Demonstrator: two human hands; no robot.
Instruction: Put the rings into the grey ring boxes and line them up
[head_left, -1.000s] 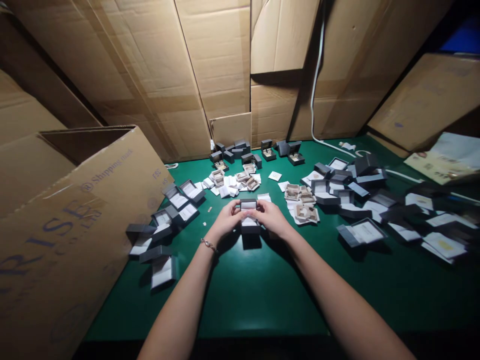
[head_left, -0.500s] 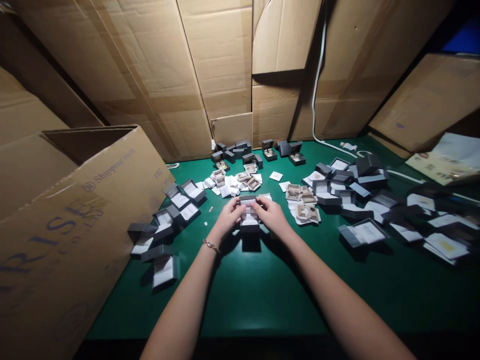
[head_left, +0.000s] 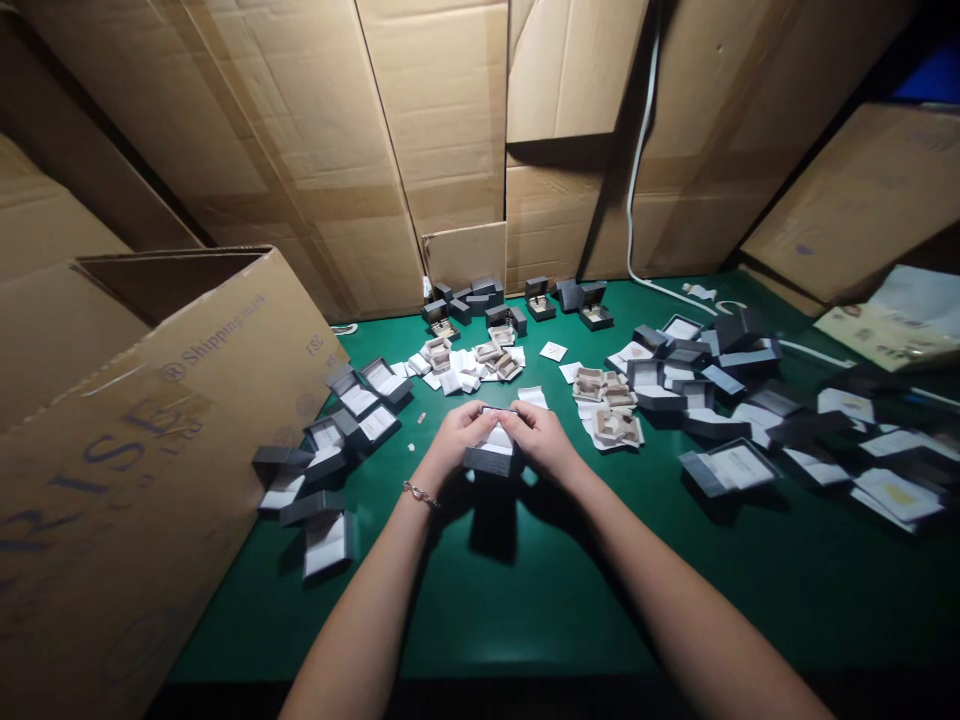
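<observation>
Both my hands hold one small dark grey jewellery box [head_left: 491, 455] just above the green table [head_left: 510, 590]. Its hinged lid stands partly open and white lining shows inside. My left hand [head_left: 454, 440] grips the box's left side, fingers curled round it; a thin bracelet sits on that wrist. My right hand [head_left: 544, 438] grips the right side, with fingertips on the lid's top edge.
A big open cardboard carton [head_left: 127, 420] leans at the left. Open grey boxes [head_left: 337, 430] lie beside it and more are heaped at the right [head_left: 720, 400]. Beige inserts [head_left: 611, 405] and white cards [head_left: 465, 370] lie behind my hands. Cardboard sheets [head_left: 442, 140] wall the back.
The box has been lifted a little and tipped toward me, and its lid has folded lower. My hands stay on either side of it.
</observation>
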